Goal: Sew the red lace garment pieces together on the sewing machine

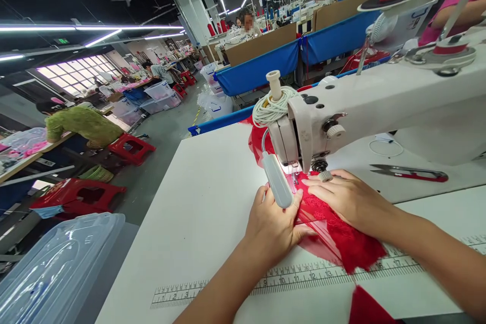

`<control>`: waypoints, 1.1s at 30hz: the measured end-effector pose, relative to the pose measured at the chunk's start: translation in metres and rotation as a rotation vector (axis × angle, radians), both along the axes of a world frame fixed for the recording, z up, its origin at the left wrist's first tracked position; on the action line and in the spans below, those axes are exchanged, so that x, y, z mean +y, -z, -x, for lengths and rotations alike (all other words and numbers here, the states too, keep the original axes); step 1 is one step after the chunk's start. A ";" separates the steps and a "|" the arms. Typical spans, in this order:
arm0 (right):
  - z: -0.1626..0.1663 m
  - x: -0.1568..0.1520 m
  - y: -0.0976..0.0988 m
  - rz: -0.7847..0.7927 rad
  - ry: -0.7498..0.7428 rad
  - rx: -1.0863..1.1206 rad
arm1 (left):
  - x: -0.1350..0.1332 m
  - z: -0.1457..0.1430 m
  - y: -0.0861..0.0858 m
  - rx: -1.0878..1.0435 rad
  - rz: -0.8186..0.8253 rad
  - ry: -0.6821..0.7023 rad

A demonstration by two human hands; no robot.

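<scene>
"White table, 1 sewing machine on it. Where's the red lace cloth?"

"Partly under the presser foot."

"Is it held tight?"

"Right hand lies flat on top, not pinching. Left hand touches it; I can't tell if it pinches."

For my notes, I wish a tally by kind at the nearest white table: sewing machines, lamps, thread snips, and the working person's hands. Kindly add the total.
Sewing machine: 1
Lamp: 1
Thread snips: 1
Hands: 2 (left hand, right hand)
Total: 5
</scene>
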State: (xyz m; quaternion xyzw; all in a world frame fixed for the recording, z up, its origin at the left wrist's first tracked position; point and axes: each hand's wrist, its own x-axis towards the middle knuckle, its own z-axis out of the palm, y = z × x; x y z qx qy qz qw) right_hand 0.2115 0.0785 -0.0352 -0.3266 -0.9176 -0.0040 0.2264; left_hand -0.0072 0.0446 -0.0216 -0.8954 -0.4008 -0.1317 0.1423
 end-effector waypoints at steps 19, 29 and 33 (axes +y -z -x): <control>-0.006 -0.007 0.005 -0.179 -0.140 0.111 | -0.002 -0.007 -0.008 -0.074 0.089 0.149; -0.004 -0.008 0.001 -0.194 -0.119 0.122 | -0.009 -0.006 -0.002 -0.037 0.030 0.088; -0.004 -0.008 0.003 -0.186 -0.110 0.129 | -0.010 -0.006 -0.002 -0.034 0.008 0.080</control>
